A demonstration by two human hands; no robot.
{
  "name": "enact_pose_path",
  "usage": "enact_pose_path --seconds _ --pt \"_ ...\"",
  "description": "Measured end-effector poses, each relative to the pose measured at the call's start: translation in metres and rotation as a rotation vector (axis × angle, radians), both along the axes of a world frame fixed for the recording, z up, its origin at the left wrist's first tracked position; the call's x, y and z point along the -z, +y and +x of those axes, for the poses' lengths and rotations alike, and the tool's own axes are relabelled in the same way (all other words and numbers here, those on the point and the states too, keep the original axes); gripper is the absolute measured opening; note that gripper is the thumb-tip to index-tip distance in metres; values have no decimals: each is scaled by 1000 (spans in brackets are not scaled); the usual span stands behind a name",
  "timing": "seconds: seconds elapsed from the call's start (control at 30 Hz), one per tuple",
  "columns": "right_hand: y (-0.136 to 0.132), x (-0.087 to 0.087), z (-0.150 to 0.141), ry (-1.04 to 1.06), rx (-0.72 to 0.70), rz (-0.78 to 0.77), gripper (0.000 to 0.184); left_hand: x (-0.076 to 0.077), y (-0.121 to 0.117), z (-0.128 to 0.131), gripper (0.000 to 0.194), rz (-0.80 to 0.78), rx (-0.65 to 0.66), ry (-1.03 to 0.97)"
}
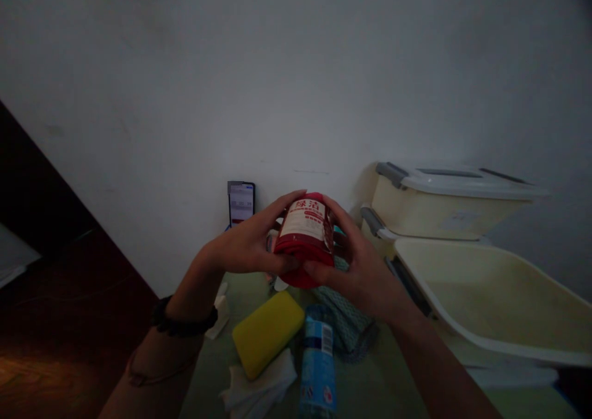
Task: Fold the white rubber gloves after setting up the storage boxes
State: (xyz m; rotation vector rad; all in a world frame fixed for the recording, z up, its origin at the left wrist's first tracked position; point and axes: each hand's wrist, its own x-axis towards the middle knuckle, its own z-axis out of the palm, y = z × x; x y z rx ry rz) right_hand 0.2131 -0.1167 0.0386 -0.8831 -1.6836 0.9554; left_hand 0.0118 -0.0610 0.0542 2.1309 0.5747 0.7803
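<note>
"One red canister [305, 225] is up in the head view; what holds it?"

"Both sides are taken: the left grip [252, 245] wraps its left, the right grip [357, 274] its right, thumbs near each other on the red end nearer the wearer. It is raised above the tabletop [370, 388]."

"Which step is that?"

"Handling it two-handed, seemingly. Whether the thumbs press or merely support, nobody can tell. The next move probably calls for even, steady pressure, since a rounded side may turn."

"And the counts?"

"One yellow sponge [268, 333], one blue bottle [318, 363], one patterned cloth [349, 320], one phone [242, 203] upright near the wall [300, 98]. White cloth or paper [266, 385] lies by the sponge, pieces uncertain. At the right, at least two bins: an upper bin [425, 215], lidded, and a lower bin [448, 268], lidless."
</note>
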Motion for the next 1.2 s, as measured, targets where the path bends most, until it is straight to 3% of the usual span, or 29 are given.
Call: enact_pose_path --seconds 0.13,0.3,0.67,0.9,1.2 --pt "-1 1 0 -49 59 34 88 3 1 5 88 109 19 -79" --pt "1 1 1 -103 97 82 90 3 1 8 88 125 6 -76" --pt "6 4 6 -58 -29 -1 80 -1 -3 2 84 -120 106 -13" --pt "6 5 3 -20 -76 -50 92 -1 -1 -8 103 -169 220 -30" --pt "11 5 7 -19 -78 -62 88 -1 -5 1 95 -151 60 22"
